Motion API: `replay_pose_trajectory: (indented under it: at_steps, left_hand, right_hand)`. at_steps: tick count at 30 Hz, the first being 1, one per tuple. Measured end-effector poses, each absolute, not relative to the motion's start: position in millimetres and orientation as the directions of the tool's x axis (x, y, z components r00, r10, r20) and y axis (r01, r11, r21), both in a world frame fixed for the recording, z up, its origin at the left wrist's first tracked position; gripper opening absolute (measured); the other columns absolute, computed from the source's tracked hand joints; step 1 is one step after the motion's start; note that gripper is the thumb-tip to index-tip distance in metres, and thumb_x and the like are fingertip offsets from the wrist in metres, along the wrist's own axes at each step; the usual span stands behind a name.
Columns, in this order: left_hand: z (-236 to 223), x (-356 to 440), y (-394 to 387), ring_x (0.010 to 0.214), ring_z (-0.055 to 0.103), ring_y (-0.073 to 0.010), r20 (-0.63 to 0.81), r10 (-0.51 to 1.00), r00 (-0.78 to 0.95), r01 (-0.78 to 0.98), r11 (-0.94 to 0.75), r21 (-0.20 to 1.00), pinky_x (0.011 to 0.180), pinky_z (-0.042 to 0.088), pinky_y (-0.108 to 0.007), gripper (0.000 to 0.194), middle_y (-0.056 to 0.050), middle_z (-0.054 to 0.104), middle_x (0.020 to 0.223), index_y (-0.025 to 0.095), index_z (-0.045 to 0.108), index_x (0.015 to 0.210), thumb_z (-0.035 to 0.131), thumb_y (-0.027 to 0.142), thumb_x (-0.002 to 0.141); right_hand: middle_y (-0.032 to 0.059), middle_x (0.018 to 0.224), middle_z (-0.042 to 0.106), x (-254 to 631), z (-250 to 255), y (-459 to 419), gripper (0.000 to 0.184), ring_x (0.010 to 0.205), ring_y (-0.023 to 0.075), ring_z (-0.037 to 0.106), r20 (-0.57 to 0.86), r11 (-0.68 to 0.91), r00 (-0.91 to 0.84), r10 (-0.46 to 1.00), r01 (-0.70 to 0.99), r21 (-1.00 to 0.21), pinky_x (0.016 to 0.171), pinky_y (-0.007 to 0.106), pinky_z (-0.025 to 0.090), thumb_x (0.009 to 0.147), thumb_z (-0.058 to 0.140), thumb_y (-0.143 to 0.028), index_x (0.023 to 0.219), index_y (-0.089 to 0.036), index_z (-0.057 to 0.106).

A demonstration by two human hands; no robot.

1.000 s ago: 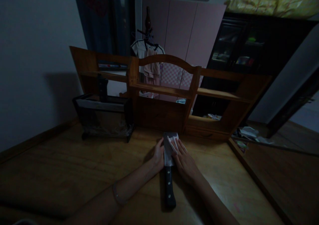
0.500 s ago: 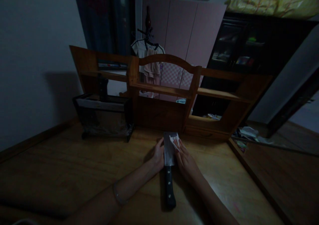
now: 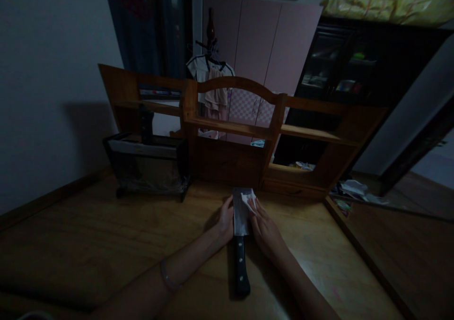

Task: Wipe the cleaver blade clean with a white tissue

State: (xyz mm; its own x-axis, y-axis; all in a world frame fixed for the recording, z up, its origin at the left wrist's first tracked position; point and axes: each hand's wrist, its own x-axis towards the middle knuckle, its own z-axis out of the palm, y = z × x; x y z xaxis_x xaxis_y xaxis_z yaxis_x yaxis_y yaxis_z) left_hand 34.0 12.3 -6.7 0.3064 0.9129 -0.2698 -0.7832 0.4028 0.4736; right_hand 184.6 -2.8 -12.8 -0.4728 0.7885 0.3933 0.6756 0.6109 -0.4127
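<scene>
A cleaver (image 3: 241, 220) with a broad grey blade and a black, riveted handle lies over the wooden tabletop, its handle toward me. Along the blade's left edge, my left hand (image 3: 226, 220) is closed on it, some fingers hidden beneath. My right hand (image 3: 264, 225) is on the blade's right side, pressing a folded white tissue (image 3: 248, 202) against the upper part of the blade with its fingers. A bracelet circles my left wrist.
Behind the cleaver stands a wooden desk shelf (image 3: 230, 128) with a drawer at right. On the left is a black knife holder (image 3: 147, 168) with a dark handle sticking up. A lower wooden surface (image 3: 397, 244) lies beyond the table's right edge.
</scene>
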Motion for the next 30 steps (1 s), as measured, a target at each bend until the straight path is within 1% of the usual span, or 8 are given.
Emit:
replay_pose_trajectory:
  at_steps: [3,8,14,18,21,26,30]
  left_hand:
    - [-6.9,33.9,11.5,0.076,0.07,-0.0253,-0.246,0.915,0.321,-0.781,0.403,0.477,0.081,0.05,-0.035,0.052,-0.015,0.073,0.084,0.006,0.066,0.101,0.033,0.047,0.096]
    - [-1.8,33.4,8.5,0.074,0.069,-0.0249,-0.287,0.912,0.293,-0.778,0.402,0.482,0.082,0.05,-0.035,0.051,-0.014,0.073,0.084,0.007,0.066,0.102,0.035,0.046,0.096]
    - [-3.0,33.7,9.4,0.077,0.07,-0.025,-0.273,0.913,0.302,-0.785,0.401,0.473,0.084,0.05,-0.035,0.05,-0.014,0.073,0.085,0.006,0.065,0.106,0.037,0.046,0.095]
    - [-3.7,33.5,9.4,0.078,0.07,-0.0251,-0.29,0.913,0.287,-0.784,0.397,0.477,0.084,0.05,-0.035,0.05,-0.015,0.073,0.087,0.006,0.065,0.105,0.038,0.047,0.095]
    - [-1.4,33.2,8.5,0.076,0.07,-0.025,-0.302,0.909,0.287,-0.781,0.405,0.475,0.081,0.051,-0.035,0.049,-0.014,0.073,0.086,0.007,0.065,0.104,0.037,0.046,0.095]
    - [1.7,33.2,7.2,0.067,0.069,-0.0247,-0.319,0.902,0.292,-0.768,0.42,0.483,0.075,0.051,-0.035,0.05,-0.013,0.073,0.078,0.007,0.065,0.103,0.036,0.047,0.095]
    - [-1.2,33.4,8.1,0.075,0.07,-0.0261,-0.294,0.91,0.291,-0.78,0.404,0.478,0.082,0.05,-0.036,0.05,-0.015,0.073,0.084,0.005,0.064,0.107,0.037,0.046,0.095]
  right_hand:
    - [0.0021,0.156,0.026,184.3,-12.5,-3.4,0.049,0.146,0.0183,0.015,0.398,0.601,-0.457,0.795,0.68,-0.419,0.12,0.043,0.021,0.101,0.026,-0.025,0.15,-0.021,0.03]
    - [0.0027,0.157,0.024,184.2,-13.6,-2.6,0.05,0.146,0.0184,0.015,0.408,0.613,-0.465,0.786,0.676,-0.409,0.12,0.044,0.023,0.101,0.026,-0.025,0.15,-0.022,0.028]
    - [0.0048,0.157,0.023,184.6,-13.4,-3.2,0.051,0.146,0.0183,0.013,0.408,0.618,-0.473,0.781,0.679,-0.396,0.12,0.045,0.023,0.1,0.026,-0.023,0.15,-0.018,0.027]
    - [0.0044,0.157,0.024,184.5,-11.6,-4.0,0.051,0.146,0.0179,0.012,0.404,0.631,-0.492,0.771,0.674,-0.384,0.12,0.046,0.022,0.1,0.025,-0.022,0.151,-0.019,0.025]
    - [0.004,0.157,0.025,184.8,-12.1,-3.4,0.051,0.146,0.0183,0.013,0.409,0.636,-0.495,0.767,0.669,-0.384,0.12,0.046,0.023,0.1,0.026,-0.023,0.151,-0.021,0.025]
    - [0.0023,0.157,0.025,185.2,-13.3,-2.5,0.05,0.146,0.0195,0.015,0.422,0.632,-0.478,0.771,0.658,-0.409,0.119,0.046,0.024,0.1,0.027,-0.023,0.151,-0.023,0.026]
    - [0.0035,0.157,0.025,185.2,-13.4,-2.6,0.051,0.146,0.0197,0.016,0.418,0.625,-0.471,0.777,0.661,-0.416,0.119,0.045,0.025,0.1,0.027,-0.023,0.151,-0.021,0.026]
